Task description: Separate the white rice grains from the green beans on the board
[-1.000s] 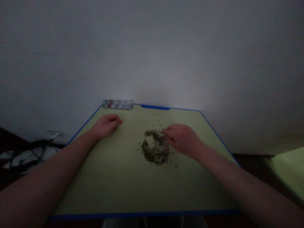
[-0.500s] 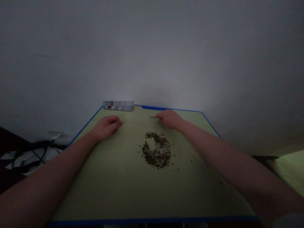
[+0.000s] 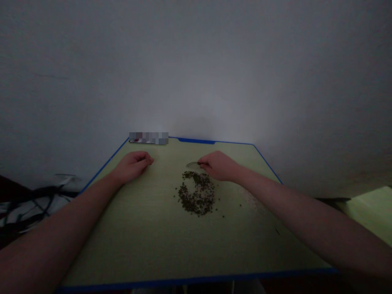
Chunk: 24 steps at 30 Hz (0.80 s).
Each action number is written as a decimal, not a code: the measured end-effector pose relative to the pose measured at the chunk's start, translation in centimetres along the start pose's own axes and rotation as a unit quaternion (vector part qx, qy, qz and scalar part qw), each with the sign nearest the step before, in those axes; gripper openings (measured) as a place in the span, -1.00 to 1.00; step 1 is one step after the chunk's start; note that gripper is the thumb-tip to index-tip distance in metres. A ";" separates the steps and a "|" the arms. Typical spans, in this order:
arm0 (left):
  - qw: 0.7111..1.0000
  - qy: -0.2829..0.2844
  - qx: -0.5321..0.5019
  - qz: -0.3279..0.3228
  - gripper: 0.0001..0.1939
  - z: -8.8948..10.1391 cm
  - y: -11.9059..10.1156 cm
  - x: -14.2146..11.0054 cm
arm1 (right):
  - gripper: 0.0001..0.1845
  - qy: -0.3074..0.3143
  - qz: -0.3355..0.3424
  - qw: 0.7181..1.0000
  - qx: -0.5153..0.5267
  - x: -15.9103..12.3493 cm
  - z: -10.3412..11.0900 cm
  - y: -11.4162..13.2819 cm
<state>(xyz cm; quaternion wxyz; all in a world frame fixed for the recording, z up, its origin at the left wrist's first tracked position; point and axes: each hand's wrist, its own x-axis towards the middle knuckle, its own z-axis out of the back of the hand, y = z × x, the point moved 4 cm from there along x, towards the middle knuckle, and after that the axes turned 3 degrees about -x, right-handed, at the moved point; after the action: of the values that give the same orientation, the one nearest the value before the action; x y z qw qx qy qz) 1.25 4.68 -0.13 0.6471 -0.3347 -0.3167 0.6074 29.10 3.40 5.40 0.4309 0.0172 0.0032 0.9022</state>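
Observation:
A ring-shaped scatter of small dark green beans (image 3: 196,194) lies on a pale green board (image 3: 122,245) with a blue edge. My right hand (image 3: 218,165) is just beyond the beans at their far side, pinching a small pale spoon-like tool (image 3: 192,165) whose tip points left. The dim light hides its exact shape. My left hand (image 3: 132,165) rests on the board further left, fingers curled, holding nothing I can see, with a blurred flat object (image 3: 148,138) lying beyond it at the far edge.
Black cables on white material (image 3: 30,204) lie on the left, below the board's level. A second pale green surface (image 3: 370,208) shows at the right. A pale wall (image 3: 196,73) rises behind the board. A few stray beans lie around the pile.
My right hand has drawn back from above the beans to their far side, then dropped slightly toward them. My left hand stays in place, and the view has shifted slightly.

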 end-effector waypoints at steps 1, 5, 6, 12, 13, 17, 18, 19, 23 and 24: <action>1.000 0.001 0.000 0.000 -0.74 0.0 0.0 0.0 | -0.76 -0.009 -0.009 1.000 0.011 -0.3 0.5 -0.3; 1.000 0.003 -0.001 -0.002 -0.75 -0.1 -0.3 -0.1 | -0.75 -0.039 -0.055 0.996 0.061 -2.0 2.3 -2.2; 1.000 0.002 0.001 -0.003 -0.75 -0.1 -0.5 -0.1 | -0.76 -0.044 -0.071 0.994 0.075 -2.7 2.5 -2.9; 1.000 0.003 0.027 -0.002 -0.72 -0.1 -1.3 -0.5 | -0.79 -0.059 -0.170 0.967 0.181 -7.9 2.3 -5.9; 1.000 0.003 0.028 -0.001 -0.72 -0.1 -1.2 -0.5 | -0.78 -0.060 -0.184 0.961 0.199 -9.0 2.2 -6.0; 1.000 0.006 0.029 0.000 -0.72 -0.1 -0.3 -0.1 | -0.78 -0.054 -0.242 0.934 0.259 -13.4 1.6 -5.4; 0.999 0.009 0.032 0.003 -0.72 -0.1 0.0 0.0 | -0.78 -0.052 -0.253 0.928 0.269 -14.4 1.3 -5.1; 0.999 0.010 0.030 0.003 -0.71 -0.1 0.1 0.0 | -0.78 -0.048 -0.262 0.923 0.277 -15.3 0.8 -4.7; 1.000 0.014 0.010 0.010 -0.72 -0.2 0.3 0.1 | -0.78 -0.046 -0.264 0.925 0.269 -17.3 -1.0 -3.8; 1.000 0.011 0.011 0.011 -0.72 -0.2 0.2 0.1 | -0.78 -0.044 -0.259 0.929 0.261 -17.5 -1.3 -3.6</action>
<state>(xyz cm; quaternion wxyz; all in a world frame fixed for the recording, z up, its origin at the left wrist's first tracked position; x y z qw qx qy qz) 1.26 4.76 -0.44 0.6475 -0.3377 -0.2992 0.6141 42.81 -7.93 3.56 0.6299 0.1674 0.2237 0.7247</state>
